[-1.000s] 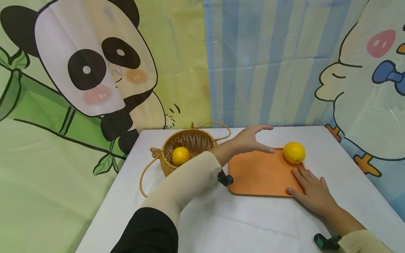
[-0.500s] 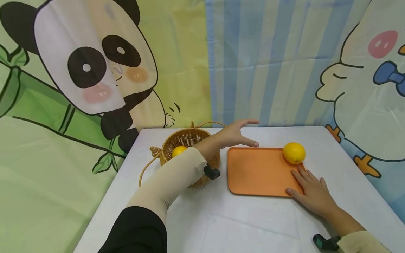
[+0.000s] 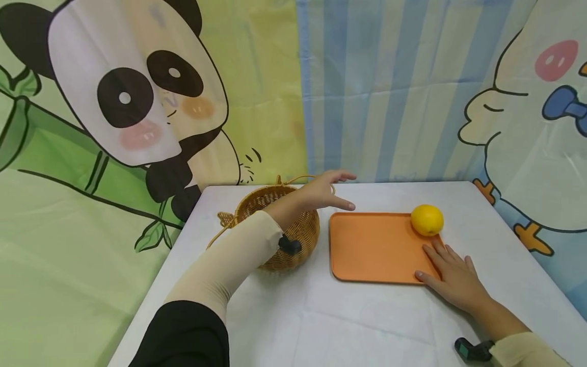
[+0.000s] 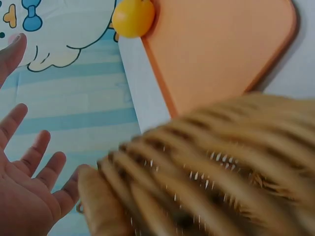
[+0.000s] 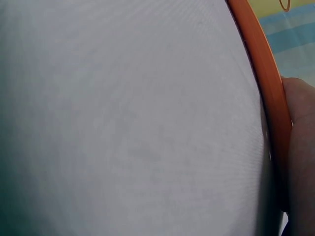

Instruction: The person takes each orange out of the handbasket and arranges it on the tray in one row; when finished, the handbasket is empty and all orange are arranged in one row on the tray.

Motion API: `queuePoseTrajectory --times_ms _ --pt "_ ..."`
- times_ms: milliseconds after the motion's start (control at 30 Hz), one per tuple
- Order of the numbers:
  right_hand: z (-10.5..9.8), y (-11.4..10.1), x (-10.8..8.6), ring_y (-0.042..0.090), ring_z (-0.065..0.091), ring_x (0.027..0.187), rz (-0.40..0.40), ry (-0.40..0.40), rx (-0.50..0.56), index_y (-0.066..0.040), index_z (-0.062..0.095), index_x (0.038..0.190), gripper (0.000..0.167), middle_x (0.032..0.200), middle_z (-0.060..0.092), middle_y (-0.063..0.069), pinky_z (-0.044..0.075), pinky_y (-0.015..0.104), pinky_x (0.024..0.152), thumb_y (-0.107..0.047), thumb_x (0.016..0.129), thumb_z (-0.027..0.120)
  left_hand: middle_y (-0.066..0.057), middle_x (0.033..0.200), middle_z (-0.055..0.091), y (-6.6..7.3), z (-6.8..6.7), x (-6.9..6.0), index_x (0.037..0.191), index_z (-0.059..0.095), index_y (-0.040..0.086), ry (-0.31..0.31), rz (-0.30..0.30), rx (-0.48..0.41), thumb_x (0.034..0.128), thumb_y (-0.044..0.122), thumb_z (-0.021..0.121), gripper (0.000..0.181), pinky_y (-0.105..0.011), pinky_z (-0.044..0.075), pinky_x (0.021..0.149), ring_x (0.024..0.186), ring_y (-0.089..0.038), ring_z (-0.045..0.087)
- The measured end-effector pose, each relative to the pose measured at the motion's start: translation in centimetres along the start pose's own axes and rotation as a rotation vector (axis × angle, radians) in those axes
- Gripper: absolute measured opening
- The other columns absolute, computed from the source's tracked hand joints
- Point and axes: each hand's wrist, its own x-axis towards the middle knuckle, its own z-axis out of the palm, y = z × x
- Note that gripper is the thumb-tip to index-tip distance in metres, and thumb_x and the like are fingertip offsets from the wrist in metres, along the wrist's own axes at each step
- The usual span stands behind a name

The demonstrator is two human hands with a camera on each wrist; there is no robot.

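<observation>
Just past the far right rim of a round, tan wicker basket [image 3: 306, 232], the left hand [image 3: 318, 193] hangs with thumb and fingers spread wide, holding nothing. Its arm, in a cream cuff [image 3: 229, 260] and black sleeve [image 3: 188, 331], crosses over the basket and hides much of the inside. Right of that hand lies a flat, rectangular orange tray [image 3: 373, 247] with rounded corners. At the tray's near right corner rests the right hand [image 3: 454, 280], its fingers fairly straight and slightly apart. Just beyond those fingertips, a bright yellow, rounded lemon [image 3: 427, 220] sits at the tray's far right corner; whether they touch is hard to tell. Under everything is a white-covered counter [image 3: 348, 321], and beyond both hands hangs a printed cloth backdrop [image 3: 390, 92] with blue stripes, a panda and a white bird.
</observation>
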Motion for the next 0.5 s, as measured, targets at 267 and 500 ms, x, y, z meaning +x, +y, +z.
queuePoseTrajectory --times_ms 267,500 --pt "0.3 0.1 0.1 0.062 0.021 0.151 0.001 -0.001 -0.009 0.001 0.037 0.163 0.095 0.169 0.023 0.034 0.002 0.086 0.112 -0.069 0.101 0.056 -0.005 0.159 0.048 -1.1 -1.8 -1.5 0.155 0.054 0.025 0.008 -0.033 0.008 0.0872 0.036 0.092 0.079 -0.048 0.041 0.118 0.150 -0.028 0.041" --pt "0.3 0.2 0.1 0.062 0.020 0.151 0.004 -0.006 -0.003 0.001 0.037 0.163 0.097 0.169 0.024 0.034 0.001 0.086 0.112 -0.070 0.101 0.056 -0.006 0.150 0.055 -1.1 -3.0 -2.1 0.146 0.061 0.026 0.022 -0.065 0.062 0.0873 0.038 0.091 0.067 -0.044 0.045 0.113 0.139 -0.025 0.050"
